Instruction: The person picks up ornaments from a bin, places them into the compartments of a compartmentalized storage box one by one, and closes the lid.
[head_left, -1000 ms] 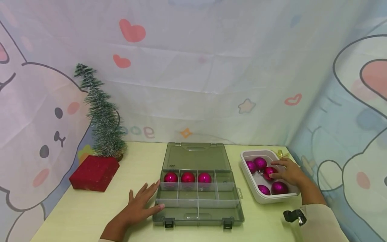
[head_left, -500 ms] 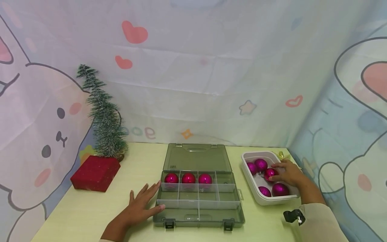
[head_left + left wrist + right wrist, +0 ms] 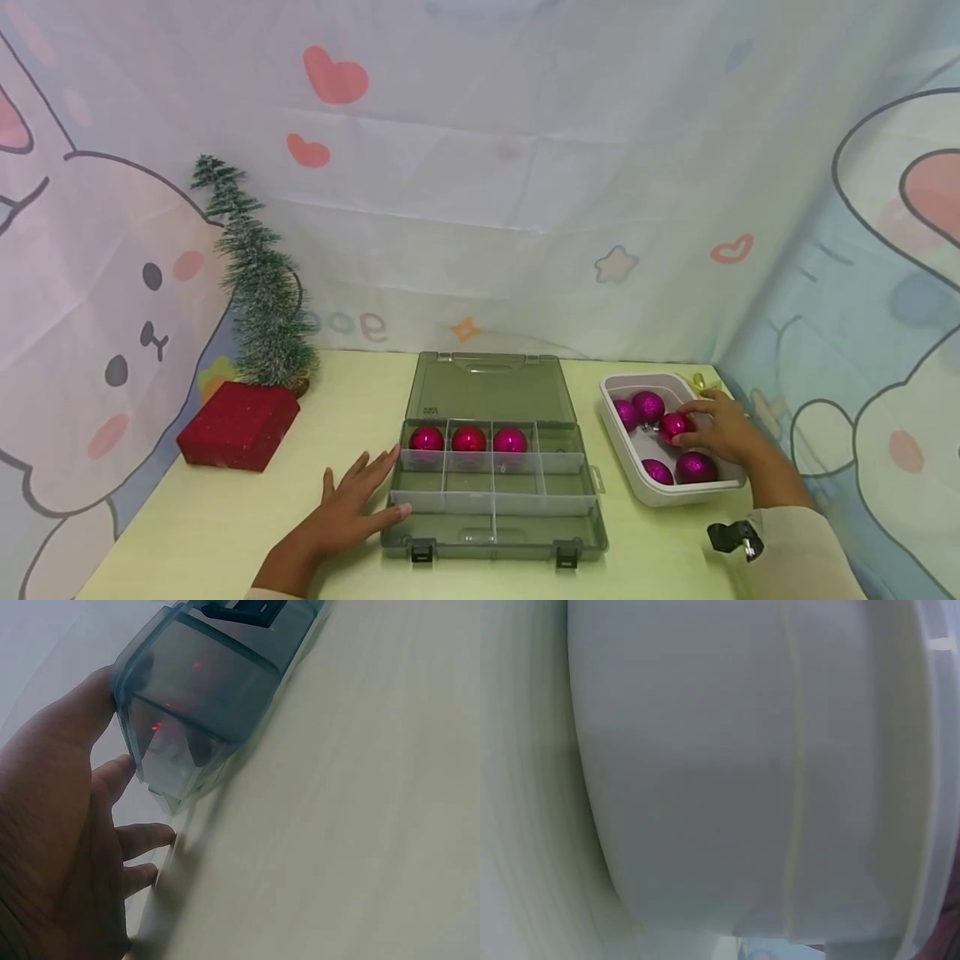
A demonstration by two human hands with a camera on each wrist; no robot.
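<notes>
A shiny magenta bauble (image 3: 674, 427) lies between the thumb and fingers of my right hand (image 3: 723, 429), which pinches it inside a white plastic tub (image 3: 637, 487). Several glittery purple baubles (image 3: 696, 467) lie around it in the tub. My left hand (image 3: 341, 512) has its fingers spread and touches the left side of a grey-green compartment box (image 3: 480, 550) with its lid laid back. Three shiny baubles (image 3: 468, 439) sit in the back row of that box, one per compartment. In the left wrist view, thumb and fingertips meet the box's edge; the right wrist view shows mostly tub wall (image 3: 705, 787).
A small frosted Christmas tree (image 3: 262, 308) and a red box (image 3: 238, 425) stand at the left of the pale table (image 3: 187, 533). Something gold (image 3: 699, 383) lies behind the tub. A printed cloth (image 3: 480, 208) encloses the back and sides.
My right thumb and fingers have closed in on the shiny bauble, which has shifted slightly up and right in the tub. My left hand stays at the box.
</notes>
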